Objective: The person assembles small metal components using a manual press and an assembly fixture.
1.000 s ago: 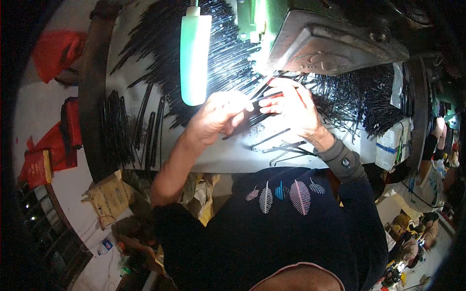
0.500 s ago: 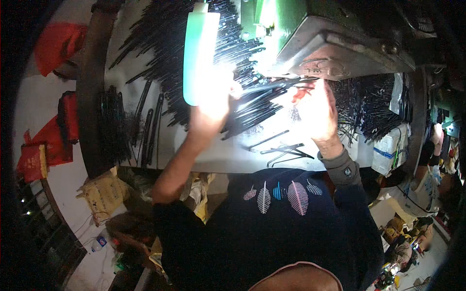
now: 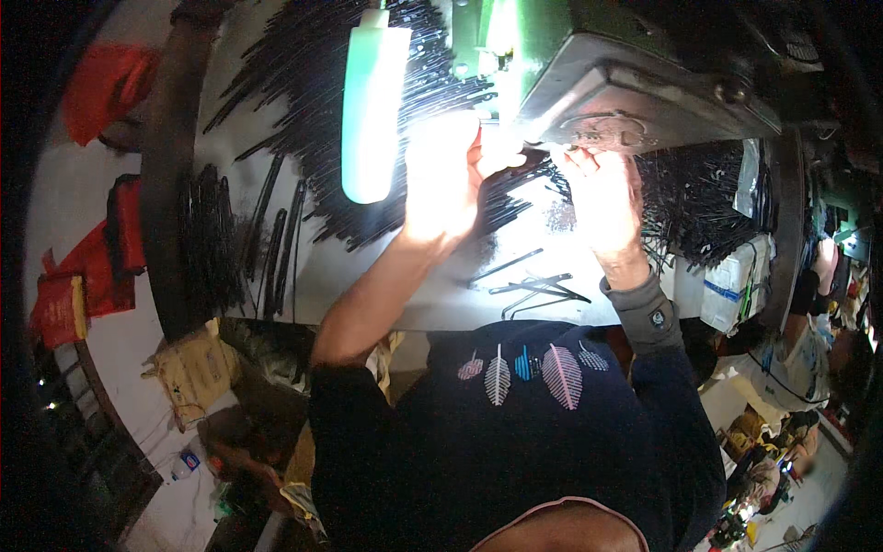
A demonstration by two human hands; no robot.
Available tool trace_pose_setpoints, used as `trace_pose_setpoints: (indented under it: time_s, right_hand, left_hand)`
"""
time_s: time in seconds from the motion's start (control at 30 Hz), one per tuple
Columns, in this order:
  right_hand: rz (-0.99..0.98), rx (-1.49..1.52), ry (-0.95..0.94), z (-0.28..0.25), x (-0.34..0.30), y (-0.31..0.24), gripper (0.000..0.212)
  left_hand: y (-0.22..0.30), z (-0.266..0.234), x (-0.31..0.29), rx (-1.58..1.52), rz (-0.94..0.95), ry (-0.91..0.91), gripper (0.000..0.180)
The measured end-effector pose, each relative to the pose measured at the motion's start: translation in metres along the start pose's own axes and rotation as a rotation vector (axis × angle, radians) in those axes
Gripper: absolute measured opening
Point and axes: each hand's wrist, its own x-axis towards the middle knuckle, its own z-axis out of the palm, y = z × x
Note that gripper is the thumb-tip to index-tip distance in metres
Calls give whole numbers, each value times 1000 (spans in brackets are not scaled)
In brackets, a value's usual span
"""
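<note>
Glare from the white-green, slab-shaped lamp (image 3: 372,115) is spread over both hands, so finger outlines are bleached and hard to make out. Part of the large pile of slim black rods (image 3: 303,120) is hidden behind the lamp, and the pile is cut off at the upper edge.

Between the fingertips a short, dark, narrow piece (image 3: 533,157) is seen, at three o'clock from the left hand (image 3: 448,175) and ten o'clock from the right hand (image 3: 602,198). Fingers of both hands are partly bent towards it; whether it is pinched by either cannot be told.

At two o'clock from the piece, the way is blocked by a dark metal plate (image 3: 635,106) angled over the right fingertips. Loose black rods (image 3: 543,293) are strewn on the white table (image 3: 441,299) at six o'clock. A tangled black heap (image 3: 694,198) is placed between three and four o'clock, with a white, blue-strapped box (image 3: 734,283) at four. Upright-looking black bars (image 3: 207,239) are laid between eight and nine.
</note>
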Motion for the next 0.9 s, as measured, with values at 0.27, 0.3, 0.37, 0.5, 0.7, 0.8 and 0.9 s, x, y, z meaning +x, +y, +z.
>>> trace_pose_setpoints:
  time_s: [0.27, 0.3, 0.37, 0.5, 0.7, 0.8, 0.9]
  right_hand:
    - [-10, 104, -28, 7, -3, -3, 28]
    - [-11, 103, -28, 8, -4, -3, 28]
    - [19, 58, -16, 11, -5, -4, 29]
    - [30, 52, -11, 10, -6, -5, 30]
    - [-32, 140, -45, 4, -6, -1, 29]
    - [-73, 96, -121, 5, -4, -1, 27]
    - [-23, 57, -80, -1, -2, 3, 27]
  left_hand:
    - [-18, -7, 2, 29, 162, 5, 14]
    - [-18, -10, 2, 29, 162, 4, 14]
    - [-14, -17, 1, 89, 144, -52, 27]
    - [-17, -8, 1, 36, 149, -5, 14]
    - [-19, -4, 1, 28, 140, 26, 15]
    - [-21, -9, 1, 19, 190, 80, 13]
    - [-16, -4, 3, 18, 138, 48, 12]
